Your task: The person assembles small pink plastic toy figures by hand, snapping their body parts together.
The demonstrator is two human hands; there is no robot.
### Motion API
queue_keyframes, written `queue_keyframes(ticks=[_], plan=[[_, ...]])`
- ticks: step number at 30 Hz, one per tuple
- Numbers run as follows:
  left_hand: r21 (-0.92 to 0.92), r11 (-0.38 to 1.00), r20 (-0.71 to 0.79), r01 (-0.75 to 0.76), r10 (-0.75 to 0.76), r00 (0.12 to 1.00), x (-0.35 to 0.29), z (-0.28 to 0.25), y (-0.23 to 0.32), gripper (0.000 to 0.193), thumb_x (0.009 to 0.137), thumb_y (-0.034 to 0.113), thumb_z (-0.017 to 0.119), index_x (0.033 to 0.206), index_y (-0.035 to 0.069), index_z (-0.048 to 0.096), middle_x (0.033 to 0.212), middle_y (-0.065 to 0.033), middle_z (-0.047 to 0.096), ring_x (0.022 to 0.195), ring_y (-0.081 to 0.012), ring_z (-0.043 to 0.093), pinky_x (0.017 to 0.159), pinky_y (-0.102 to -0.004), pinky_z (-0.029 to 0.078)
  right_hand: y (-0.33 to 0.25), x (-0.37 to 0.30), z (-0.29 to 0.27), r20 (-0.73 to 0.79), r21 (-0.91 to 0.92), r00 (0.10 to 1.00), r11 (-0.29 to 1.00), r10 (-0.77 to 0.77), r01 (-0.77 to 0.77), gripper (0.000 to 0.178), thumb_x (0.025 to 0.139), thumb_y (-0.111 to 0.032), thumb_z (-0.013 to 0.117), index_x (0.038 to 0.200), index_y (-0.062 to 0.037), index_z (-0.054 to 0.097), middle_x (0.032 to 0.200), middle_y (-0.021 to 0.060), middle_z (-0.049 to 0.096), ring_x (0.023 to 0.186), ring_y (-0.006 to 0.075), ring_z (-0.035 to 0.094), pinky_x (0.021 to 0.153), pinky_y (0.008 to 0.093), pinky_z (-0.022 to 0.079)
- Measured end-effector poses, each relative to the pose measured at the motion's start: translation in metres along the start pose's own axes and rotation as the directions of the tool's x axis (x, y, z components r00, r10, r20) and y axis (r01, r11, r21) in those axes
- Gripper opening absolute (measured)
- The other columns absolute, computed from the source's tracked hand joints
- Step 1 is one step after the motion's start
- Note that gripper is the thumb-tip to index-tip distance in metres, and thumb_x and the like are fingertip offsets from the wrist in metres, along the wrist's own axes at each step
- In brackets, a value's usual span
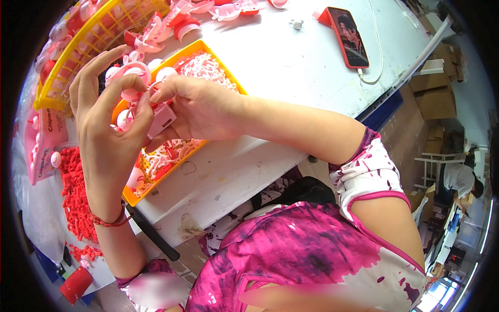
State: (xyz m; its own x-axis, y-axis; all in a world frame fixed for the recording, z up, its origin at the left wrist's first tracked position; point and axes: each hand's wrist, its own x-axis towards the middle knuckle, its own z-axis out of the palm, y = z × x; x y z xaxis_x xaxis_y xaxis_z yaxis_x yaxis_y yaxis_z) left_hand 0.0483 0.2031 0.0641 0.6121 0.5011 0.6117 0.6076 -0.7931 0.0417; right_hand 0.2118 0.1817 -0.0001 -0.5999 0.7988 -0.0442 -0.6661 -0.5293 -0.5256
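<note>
My left hand (106, 125) is raised over the orange tray (193, 152), its thumb and index finger pinched on a small pink plastic part. My right hand (205, 106) meets it from the right, its thumb and fingers closed round the same pink plastic piece (162, 120), which is boxy with a small dark slot in its side. Fingers cover much of the piece, and what exactly each fingertip grips is hidden. Just behind the fingers is a pink ring-shaped part (136, 73) with round, pale pieces. White and pink loop-shaped parts (208, 67) fill the tray.
A yellow basket (67, 62) of pink parts stands at the far left, with pink shells (182, 23) beyond the tray. Red pieces (78, 200) are heaped at left. A red-cased phone (349, 39) with a white cable stands at the back right. A black handle (153, 234) juts past the table edge.
</note>
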Motion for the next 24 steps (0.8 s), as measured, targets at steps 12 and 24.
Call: queue_keyframes(ticks=[12,24], plan=[[-0.067,0.998,-0.045,0.005,-0.008,0.999,-0.001,0.005,-0.001,0.018,0.077,0.002,0.069,0.095,0.006,0.068,0.125,-0.0124,0.058,0.118,-0.0305,0.053,0.099,-0.0397,0.042,-0.001,0.003,-0.009,0.102,-0.012,0.993,0.998,-0.062,0.063,0.030,0.096,-0.022,0.041,0.110,-0.0008,0.056,0.099,0.0120,0.066,0.094,0.0232,0.064,0.097,0.0441,0.049],[-0.569,0.804,-0.279,0.174,-0.388,0.879,-0.009,0.004,0.000,0.012,0.095,0.009,0.060,0.090,0.000,0.067,0.080,-0.0032,0.065,0.074,-0.0078,0.061,0.072,-0.0215,0.049,-0.032,0.002,0.001,-0.105,0.025,0.958,0.962,-0.266,0.270,0.043,0.090,-0.019,0.039,0.121,0.0100,0.047,0.116,0.0283,0.059,0.106,0.0392,0.062,0.099,0.0463,0.050]])
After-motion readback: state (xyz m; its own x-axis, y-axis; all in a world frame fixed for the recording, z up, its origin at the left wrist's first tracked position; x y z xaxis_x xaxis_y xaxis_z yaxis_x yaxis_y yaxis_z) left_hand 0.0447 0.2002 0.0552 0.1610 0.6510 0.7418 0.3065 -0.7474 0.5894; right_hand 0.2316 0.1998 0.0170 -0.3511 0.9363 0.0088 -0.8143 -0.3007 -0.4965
